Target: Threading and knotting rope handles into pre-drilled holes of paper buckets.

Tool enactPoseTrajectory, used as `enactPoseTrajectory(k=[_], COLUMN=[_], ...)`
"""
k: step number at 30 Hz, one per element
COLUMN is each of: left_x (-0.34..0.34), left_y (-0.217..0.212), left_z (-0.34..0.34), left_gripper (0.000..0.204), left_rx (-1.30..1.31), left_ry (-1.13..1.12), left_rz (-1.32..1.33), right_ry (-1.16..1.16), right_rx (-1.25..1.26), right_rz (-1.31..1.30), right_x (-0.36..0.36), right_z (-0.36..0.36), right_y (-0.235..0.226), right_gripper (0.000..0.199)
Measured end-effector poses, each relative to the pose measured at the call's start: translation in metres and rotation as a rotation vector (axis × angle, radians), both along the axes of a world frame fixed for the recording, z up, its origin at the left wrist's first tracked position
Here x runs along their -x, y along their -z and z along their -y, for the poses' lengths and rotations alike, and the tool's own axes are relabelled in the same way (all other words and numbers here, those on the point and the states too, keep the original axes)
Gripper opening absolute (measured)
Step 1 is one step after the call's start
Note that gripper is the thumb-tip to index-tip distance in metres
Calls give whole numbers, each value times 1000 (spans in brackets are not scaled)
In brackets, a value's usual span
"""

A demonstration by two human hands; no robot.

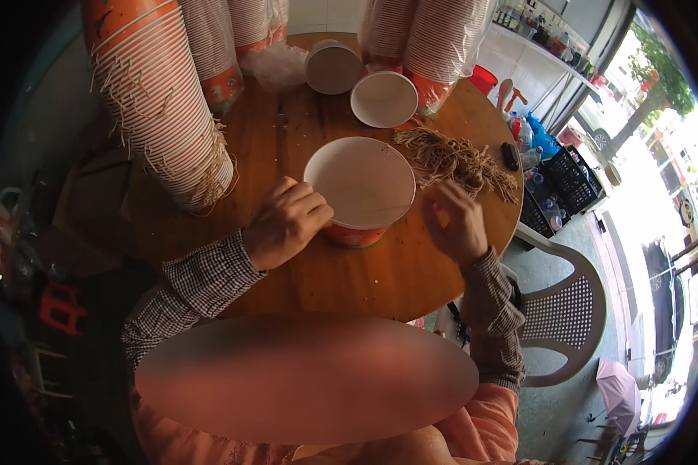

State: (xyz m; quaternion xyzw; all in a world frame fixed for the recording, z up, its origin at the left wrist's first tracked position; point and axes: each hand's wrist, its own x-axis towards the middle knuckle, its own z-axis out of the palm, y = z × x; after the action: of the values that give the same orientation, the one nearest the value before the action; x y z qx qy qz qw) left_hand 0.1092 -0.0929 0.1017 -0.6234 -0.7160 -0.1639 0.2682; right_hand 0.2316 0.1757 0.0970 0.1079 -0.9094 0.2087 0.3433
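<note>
A large paper tub point(361, 174), white inside and red-orange outside, stands upright on the table in front of me. At its left rim is my left hand point(289, 223), its fingers closed in a pinch; what is in them, if anything, is too small to make out. My right hand point(457, 223) is raised just off the tub's right side, fingers curled together, their tips partly hidden. A faint thin line crosses the tub's mouth between the hands; I cannot tell whether it is a strand. Beyond the right hand lies a loose bundle of tan, straw-like strands point(461, 159).
Two more paper tubs point(384, 99) sit farther back on the round wooden table point(271, 170). A tall leaning stack of tubs point(159, 101), wound with strands, rises at left; wrapped stacks point(446, 39) stand behind. Right: a dark small object point(509, 156), black crates point(570, 182), a plastic chair point(562, 310).
</note>
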Motion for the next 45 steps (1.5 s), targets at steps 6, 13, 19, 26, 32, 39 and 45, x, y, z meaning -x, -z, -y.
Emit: enactPoseTrajectory(k=[6, 13, 19, 26, 32, 39, 45], left_x=[18, 19, 10, 13, 17, 20, 15], left_y=[8, 9, -5, 6, 7, 10, 8], left_z=[3, -6, -13, -17, -11, -4, -3], left_gripper=[12, 18, 15, 15, 15, 20, 20], left_rx=[-49, -33, -37, -34, -22, 12, 17], left_ry=[-13, 52, 73, -8, 53, 56, 83], left_rz=[76, 182, 290, 223, 171, 306, 242], right_ry=[38, 12, 72, 173, 103, 103, -16], right_rx=[-62, -141, -162, 372, 401, 759, 1008], right_rz=[40, 86, 190, 139, 3, 2, 112], right_x=[-9, -15, -19, -8, 35, 49, 35], right_z=[44, 63, 65, 38, 7, -10, -8], right_y=[69, 72, 75, 77, 76, 110, 43], right_gripper=[42, 52, 50, 52, 44, 22, 26])
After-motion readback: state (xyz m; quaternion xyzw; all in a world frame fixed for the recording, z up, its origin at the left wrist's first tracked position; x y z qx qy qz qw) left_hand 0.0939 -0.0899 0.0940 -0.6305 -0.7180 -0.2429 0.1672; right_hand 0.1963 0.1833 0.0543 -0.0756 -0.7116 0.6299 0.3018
